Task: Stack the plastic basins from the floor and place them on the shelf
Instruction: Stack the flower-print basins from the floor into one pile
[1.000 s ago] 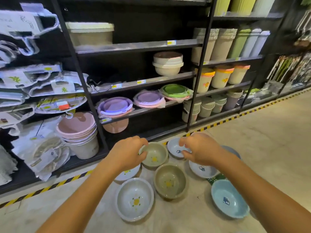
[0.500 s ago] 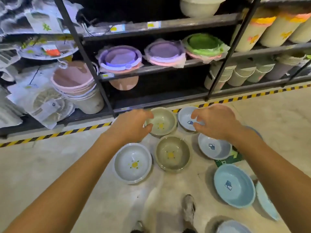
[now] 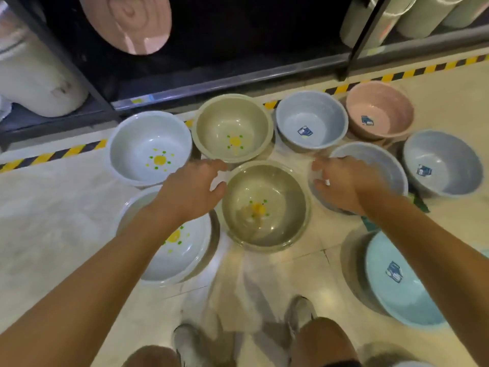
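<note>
Several plastic basins sit on the floor. An olive basin [image 3: 266,205] with a yellow sun print lies between my hands; a second olive basin [image 3: 232,128] stands behind it. White basins lie at the left [image 3: 150,149] and under my left forearm [image 3: 182,250]. Grey-blue basins [image 3: 312,120], [image 3: 444,162], a pink basin [image 3: 379,109] and a light blue basin [image 3: 399,282] are at the right. My left hand [image 3: 195,186] hovers open by the near olive basin's left rim. My right hand [image 3: 344,181] is open over another grey basin [image 3: 381,162], beside the olive basin's right rim.
The black shelf's bottom edge [image 3: 225,83] runs behind the basins, with a yellow-black floor stripe [image 3: 53,154] in front of it. A white bucket [image 3: 34,75] and a pink lid [image 3: 127,19] sit on the low shelf. My shoes [image 3: 301,313] stand just behind the basins.
The view has tilted down and closer to the floor. Both hands have dropped from the far basins to either side of the near olive basin.
</note>
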The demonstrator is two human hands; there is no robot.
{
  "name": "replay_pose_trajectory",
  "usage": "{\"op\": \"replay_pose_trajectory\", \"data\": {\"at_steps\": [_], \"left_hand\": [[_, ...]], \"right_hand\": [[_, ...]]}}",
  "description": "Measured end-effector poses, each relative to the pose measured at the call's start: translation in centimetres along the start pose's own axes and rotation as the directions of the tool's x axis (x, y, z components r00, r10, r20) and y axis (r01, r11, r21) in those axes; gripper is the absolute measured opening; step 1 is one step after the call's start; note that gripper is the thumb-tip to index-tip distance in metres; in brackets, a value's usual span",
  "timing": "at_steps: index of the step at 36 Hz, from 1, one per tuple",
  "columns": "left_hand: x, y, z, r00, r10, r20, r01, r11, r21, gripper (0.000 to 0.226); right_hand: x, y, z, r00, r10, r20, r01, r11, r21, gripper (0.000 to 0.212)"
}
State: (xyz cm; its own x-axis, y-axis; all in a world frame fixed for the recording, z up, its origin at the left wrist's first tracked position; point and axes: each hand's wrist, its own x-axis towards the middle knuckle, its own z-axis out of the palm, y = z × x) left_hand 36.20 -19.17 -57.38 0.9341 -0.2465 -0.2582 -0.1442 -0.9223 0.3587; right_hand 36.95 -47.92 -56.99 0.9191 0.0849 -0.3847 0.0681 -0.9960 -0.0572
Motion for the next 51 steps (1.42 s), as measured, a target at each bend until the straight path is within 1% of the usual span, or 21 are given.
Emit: {"op": "replay_pose_trajectory", "data": {"at_steps": [2,5,8,11,14,18,21,23,24,27,29,34,37,39,43,45,48,51], "left_hand": [[2.2,-1.9,4.4,1.000,-0.002,-0.006,0.002,1.000,0.002,0.040],[5.8,-4.8,10.5,0.999,-0.014,0.029,0.013,0.999,0.046,0.042],[8.7,-7.6,15.8,0.996,-0.035,0.082,0.028,0.996,0.087,0.045],[10.6,-10.2,20.5,0.992,-0.055,0.109,0.045,0.995,0.092,0.048],[12.0,-12.2,24.2,0.992,-0.040,0.120,0.023,0.990,0.138,0.053],[13.1,-13.7,27.9,0.992,-0.052,0.115,0.044,0.997,0.067,0.067],[13.2,-14.1,29.8,0.996,-0.080,0.050,0.076,0.995,0.068,0.076],[13.0,-14.2,30.3,0.994,-0.113,0.000,0.113,0.993,0.024,0.076],[12.9,-14.1,30.3,0.990,-0.138,0.005,0.138,0.990,-0.004,0.075],[12.6,-14.0,30.4,0.977,-0.182,0.108,0.194,0.975,-0.110,0.073],[12.4,-14.2,30.7,0.977,-0.184,0.109,0.202,0.963,-0.181,0.075],[11.9,-14.5,29.9,0.984,-0.180,-0.004,0.169,0.932,-0.320,0.076],[11.7,-15.4,28.1,0.973,-0.209,-0.097,0.153,0.900,-0.408,0.082],[11.3,-16.4,26.5,0.959,-0.235,-0.157,0.137,0.874,-0.466,0.085],[10.0,-17.7,22.8,0.930,-0.240,-0.277,0.049,0.830,-0.556,0.074],[8.9,-18.9,21.0,0.918,-0.247,-0.309,0.033,0.827,-0.562,0.071],[6.6,-21.3,18.7,0.907,-0.271,-0.323,0.065,0.847,-0.528,0.068],[3.9,-23.6,17.6,0.889,-0.315,-0.333,0.100,0.843,-0.529,0.066]], "right_hand": [[2.4,0.8,4.7,0.999,0.035,-0.023,-0.034,0.999,0.010,0.034],[6.0,2.1,12.0,0.997,0.040,-0.059,-0.040,0.999,0.002,0.032],[8.9,3.0,17.9,0.997,0.069,-0.038,-0.068,0.997,0.025,0.040],[11.4,4.2,22.7,0.992,0.105,-0.064,-0.103,0.994,0.034,0.046],[13.5,5.2,26.4,0.985,0.155,-0.073,-0.153,0.987,0.040,0.047],[14.9,6.7,29.7,0.974,0.217,-0.069,-0.212,0.975,0.066,0.049],[15.2,7.4,31.5,0.970,0.237,-0.046,-0.229,0.964,0.136,0.055],[15.2,7.5,32.4,0.973,0.229,-0.042,-0.215,0.952,0.218,0.061],[15.2,7.5,32.7,0.972,0.227,-0.056,-0.205,0.945,0.256,0.064],[15.3,7.6,33.3,0.964,0.240,-0.117,-0.188,0.921,0.341,0.071],[15.3,7.7,33.3,0.957,0.249,-0.147,-0.177,0.906,0.385,0.072],[15.1,8.2,32.0,0.938,0.258,-0.232,-0.130,0.882,0.454,0.069],[14.8,7.8,30.1,0.914,0.256,-0.316,-0.068,0.863,0.501,0.066],[14.7,7.3,28.4,0.907,0.230,-0.353,-0.015,0.855,0.519,0.067],[14.6,5.5,25.3,0.906,0.165,-0.390,0.085,0.830,0.551,0.066],[14.8,4.1,23.8,0.909,0.116,-0.401,0.140,0.819,0.556,0.066],[15.4,1.4,21.5,0.919,0.041,-0.391,0.193,0.819,0.541,0.066],[16.3,-1.6,19.5,0.933,-0.055,-0.355,0.241,0.829,0.505,0.067]]}}
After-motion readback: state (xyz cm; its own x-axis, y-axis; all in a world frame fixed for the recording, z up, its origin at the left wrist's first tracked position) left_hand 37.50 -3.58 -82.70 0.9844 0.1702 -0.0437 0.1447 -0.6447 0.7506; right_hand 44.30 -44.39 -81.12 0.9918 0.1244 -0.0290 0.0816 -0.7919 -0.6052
